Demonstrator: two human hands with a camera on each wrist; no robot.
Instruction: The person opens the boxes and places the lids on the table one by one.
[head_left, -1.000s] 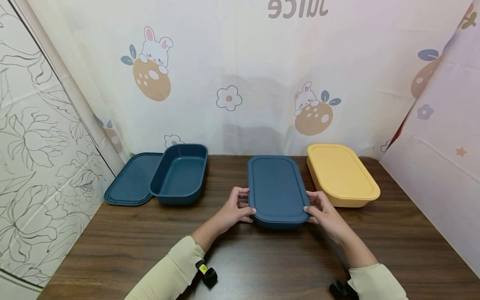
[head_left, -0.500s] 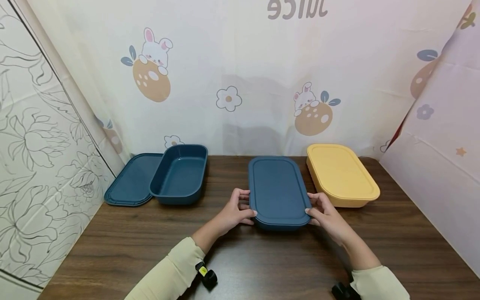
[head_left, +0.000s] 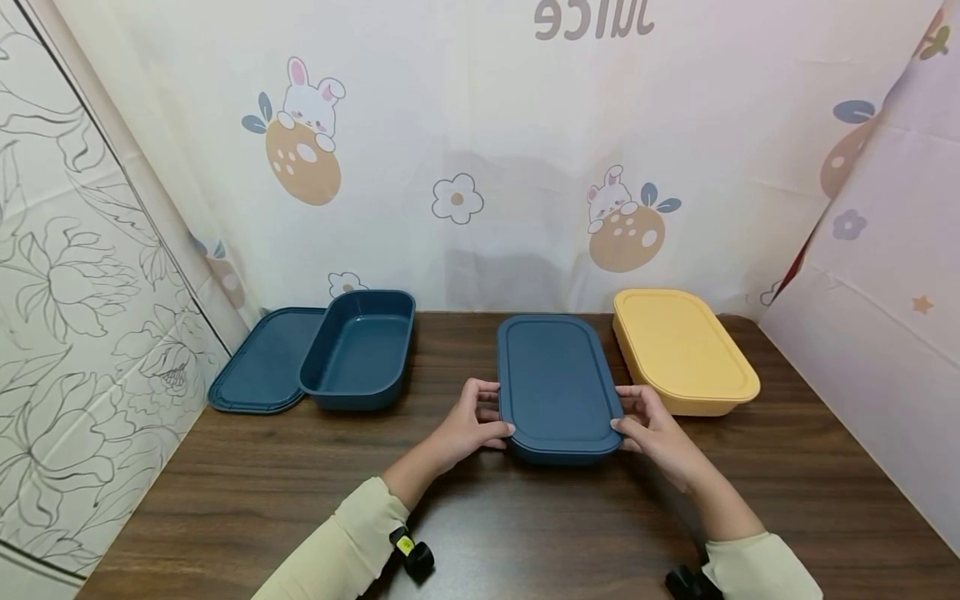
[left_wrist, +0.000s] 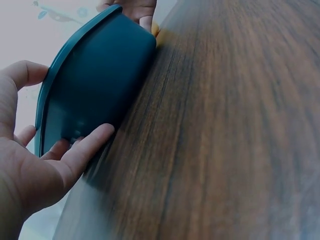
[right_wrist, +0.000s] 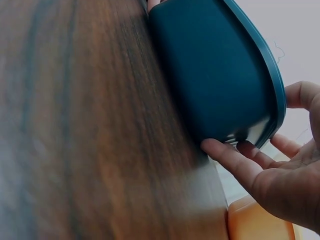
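A dark blue food container with its lid on (head_left: 558,383) stands on the table, right of centre. At its left near corner my left hand (head_left: 468,425) grips it, thumb on the lid's rim and fingers against the side wall. My right hand (head_left: 656,433) holds the right near corner the same way. In the left wrist view, the container's wall (left_wrist: 100,75) shows between the thumb and spread fingers of the left hand (left_wrist: 45,170). The right wrist view has the right hand's (right_wrist: 285,185) fingertips low on the wall, near the tabletop. The container's inside is hidden by the lid.
An uncovered dark blue container (head_left: 358,396) stands at the left, partly overlapping a loose blue lid (head_left: 262,367). Close by my right hand is a yellow lidded container (head_left: 686,346). A patterned cloth (head_left: 495,108) hangs behind the wooden table (head_left: 480,533).
Both hands and the lidded blue container between them have shifted very slightly toward me and to the right. The other containers and the loose lid stay put.
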